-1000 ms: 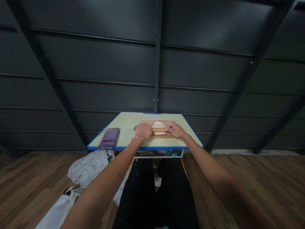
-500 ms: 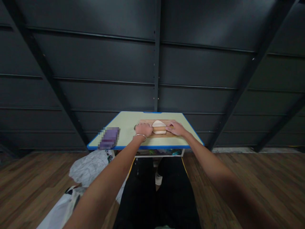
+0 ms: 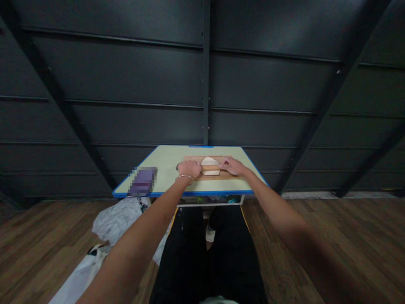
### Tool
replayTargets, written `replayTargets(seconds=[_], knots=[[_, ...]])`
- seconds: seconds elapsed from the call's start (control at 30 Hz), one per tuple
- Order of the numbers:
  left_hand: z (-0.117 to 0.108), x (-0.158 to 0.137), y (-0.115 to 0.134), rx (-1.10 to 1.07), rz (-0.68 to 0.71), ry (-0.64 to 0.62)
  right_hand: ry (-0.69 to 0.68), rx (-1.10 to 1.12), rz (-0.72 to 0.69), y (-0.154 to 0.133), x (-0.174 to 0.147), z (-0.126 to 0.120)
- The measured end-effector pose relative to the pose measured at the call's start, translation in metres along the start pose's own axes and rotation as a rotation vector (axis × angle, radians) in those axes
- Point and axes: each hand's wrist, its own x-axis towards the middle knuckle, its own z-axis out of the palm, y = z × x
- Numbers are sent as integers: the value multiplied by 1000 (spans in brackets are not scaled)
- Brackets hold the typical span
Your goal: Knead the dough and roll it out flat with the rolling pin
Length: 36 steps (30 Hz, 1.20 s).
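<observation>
From my end I count two hands, the left hand (image 3: 190, 168) and the right hand (image 3: 232, 165), on one rolling pin (image 3: 210, 168) near the middle of the frame. The pin lies across one piece of pale dough (image 3: 210, 161), which rests on one wooden board (image 3: 225, 175) on a single blue-edged table (image 3: 167, 158). I see the left fingers curled together and clamped on the pin's left end; the right thumb and fingers pinch its right end. One bracelet (image 3: 186, 176) rings the left wrist. Any writing on the purple thing (image 3: 144, 179) at the table's left is beyond me (it is blurred into blocks). The hands hide both pin ends and part of the board. I can't make out the items under the tabletop, and the bottom of the frame cuts off both forearms
</observation>
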Motion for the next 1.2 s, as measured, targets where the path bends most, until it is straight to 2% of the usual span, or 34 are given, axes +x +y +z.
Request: replayTargets(seconds=[0.17, 0.3, 0.5, 0.8, 1.2], knots=[[0, -1, 0, -12, 10, -1, -32, 29, -44, 4, 3, 1], [-2, 1, 2, -15, -38, 21, -32, -9, -70, 7, 4, 2], [-2, 6, -2, -21, -24, 22, -75, -97, -68, 4, 5, 2], [1, 10, -7, -45, -16, 52, -33, -219, -75, -1, 5, 1], [2, 13, -1, -70, -133, 96, 28, -67, -66, 12, 8, 6]])
